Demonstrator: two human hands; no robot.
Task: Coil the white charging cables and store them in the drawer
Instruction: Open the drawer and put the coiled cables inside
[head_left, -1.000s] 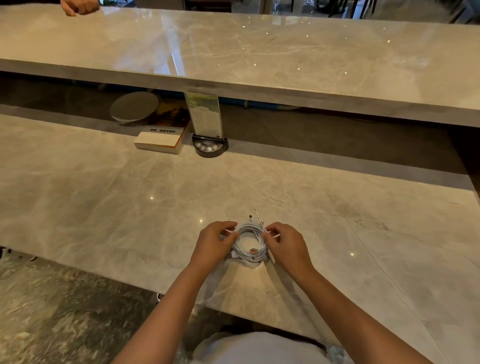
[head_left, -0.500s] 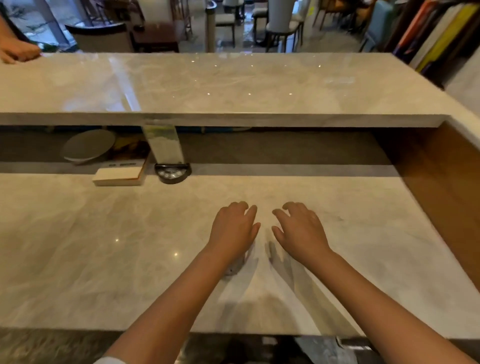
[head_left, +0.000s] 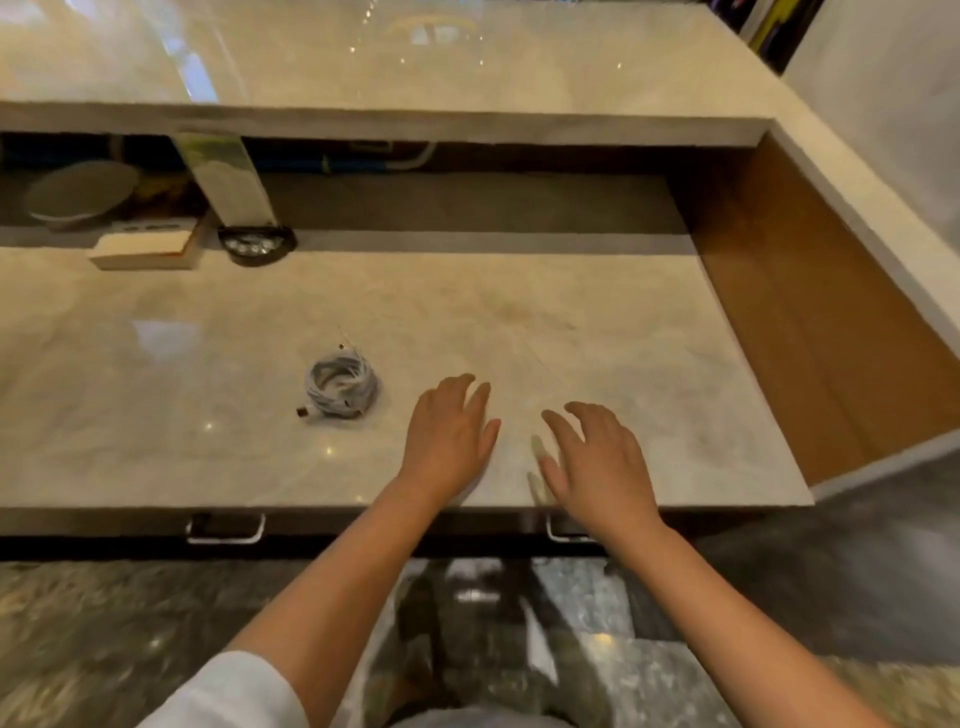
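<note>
A coiled bundle of white charging cables (head_left: 340, 387) lies on the marble counter (head_left: 156, 374), with plug ends sticking out at its top and lower left. My left hand (head_left: 449, 434) hovers to the right of the coil with fingers straight, apart from it and holding nothing. My right hand (head_left: 597, 460) is further right near the counter's front edge, fingers spread and empty. Below the front edge, two metal drawer handles (head_left: 226, 530) show on a dark drawer front; the right handle (head_left: 563, 532) is partly hidden by my right wrist.
At the back left stand a white box (head_left: 143, 252), a grey round dish (head_left: 78, 192) and a menu stand on a black base (head_left: 257, 247). A raised marble ledge (head_left: 415, 124) runs across the back. A wooden side panel (head_left: 810, 312) closes the right end.
Both hands have let go of the coil and moved right of it, fingers opened. The coil now lies alone on the counter. The camera has shifted back, showing the drawer handles.
</note>
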